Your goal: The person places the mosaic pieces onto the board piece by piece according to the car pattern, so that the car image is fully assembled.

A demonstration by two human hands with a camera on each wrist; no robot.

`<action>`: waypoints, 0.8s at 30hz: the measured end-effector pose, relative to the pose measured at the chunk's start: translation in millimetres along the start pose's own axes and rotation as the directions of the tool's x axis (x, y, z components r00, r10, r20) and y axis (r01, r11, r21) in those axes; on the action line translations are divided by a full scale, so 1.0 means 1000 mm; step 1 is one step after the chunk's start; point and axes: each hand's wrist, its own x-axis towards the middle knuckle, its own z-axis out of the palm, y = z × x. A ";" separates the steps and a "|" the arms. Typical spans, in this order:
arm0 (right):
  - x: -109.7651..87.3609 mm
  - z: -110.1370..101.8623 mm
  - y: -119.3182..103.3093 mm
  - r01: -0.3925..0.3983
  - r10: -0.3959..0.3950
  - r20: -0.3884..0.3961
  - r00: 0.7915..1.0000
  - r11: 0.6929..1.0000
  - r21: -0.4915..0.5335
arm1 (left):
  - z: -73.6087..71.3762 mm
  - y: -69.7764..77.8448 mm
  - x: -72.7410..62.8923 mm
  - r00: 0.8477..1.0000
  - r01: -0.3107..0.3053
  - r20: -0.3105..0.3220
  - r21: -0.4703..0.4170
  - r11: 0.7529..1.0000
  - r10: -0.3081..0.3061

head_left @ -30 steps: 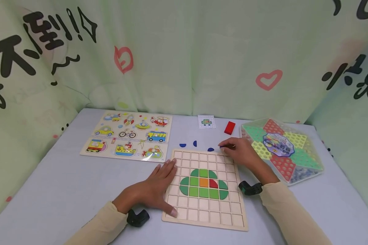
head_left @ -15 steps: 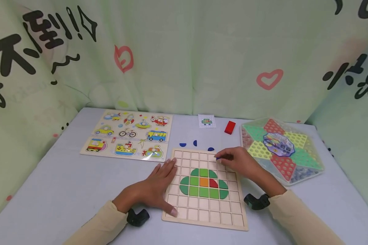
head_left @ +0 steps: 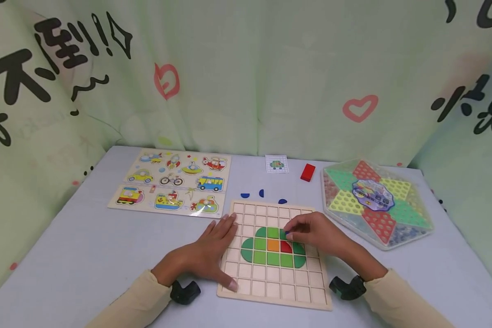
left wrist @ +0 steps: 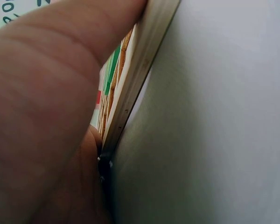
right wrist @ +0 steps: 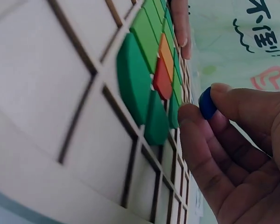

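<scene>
My left hand (head_left: 207,253) lies spread along the left edge of the wooden grid board (head_left: 272,289), fingers and thumb resting on its rim. In my right hand (head_left: 324,233) a small blue piece (right wrist: 206,103) is pinched between thumb and index finger, above the upper right of the coloured pattern. Its full outline is partly covered by the fingertips. On the board sit dark green rounded pieces (head_left: 247,249), light green squares (head_left: 273,259), an orange square (head_left: 273,245) and a red rounded piece (head_left: 285,247). My right fingers partly cover the upper right green piece.
Several blue half-circle pieces (head_left: 282,201) lie beyond the board. Farther back are a pattern card (head_left: 276,164) and a red block (head_left: 307,172). A vehicle picture puzzle (head_left: 172,182) lies at left, a hexagonal game box (head_left: 377,202) at right.
My right hand has carried the blue piece from beyond the board's far edge toward me, over the coloured pattern. The left hand stays in place on the board.
</scene>
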 end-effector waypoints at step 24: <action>-0.029 0.023 -0.010 0.098 -0.097 0.118 0.988 0.995 0.003 | 0.001 -0.001 0.000 1.000 -0.007 0.002 0.016 1.000 0.007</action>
